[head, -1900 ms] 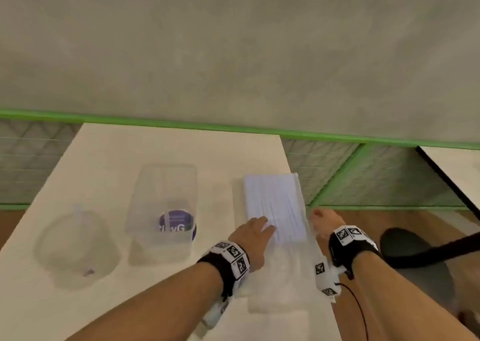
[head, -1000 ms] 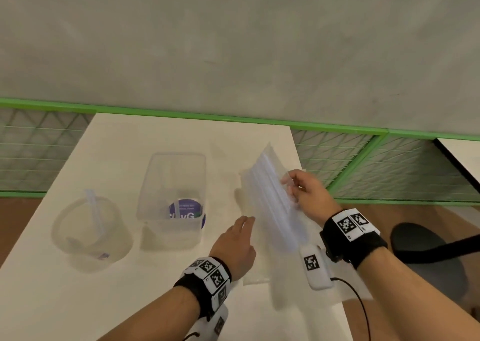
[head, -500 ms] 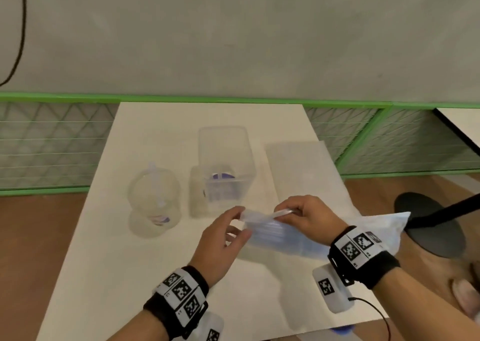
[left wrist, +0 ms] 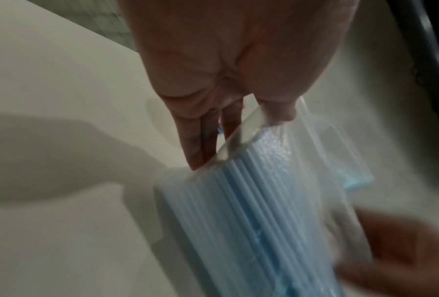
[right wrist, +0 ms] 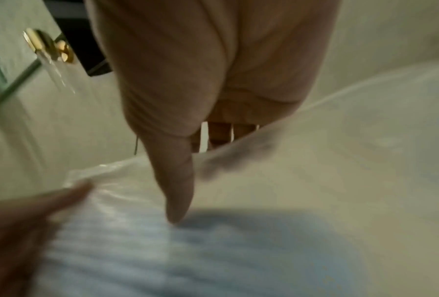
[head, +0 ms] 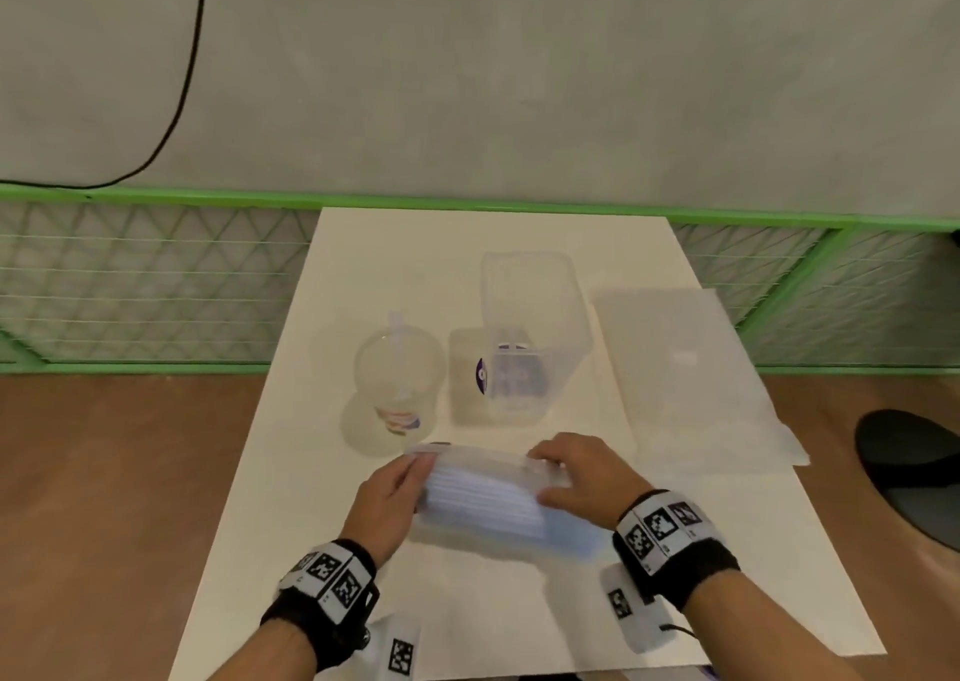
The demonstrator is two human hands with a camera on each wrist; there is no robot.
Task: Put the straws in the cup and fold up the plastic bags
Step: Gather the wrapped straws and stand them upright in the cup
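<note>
You pinched the bag of straws (head: 480,498) between both hands, left hand (head: 387,493) and right hand (head: 582,478) grasping its ends; opening it looked next.

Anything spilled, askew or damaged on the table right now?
Nothing spilled or damaged. One oddity: the flat empty plastic bag overhangs the table's right edge. The cup stands upright with one straw. Both hands, left hand and right hand, hold the bag of straws.
</note>
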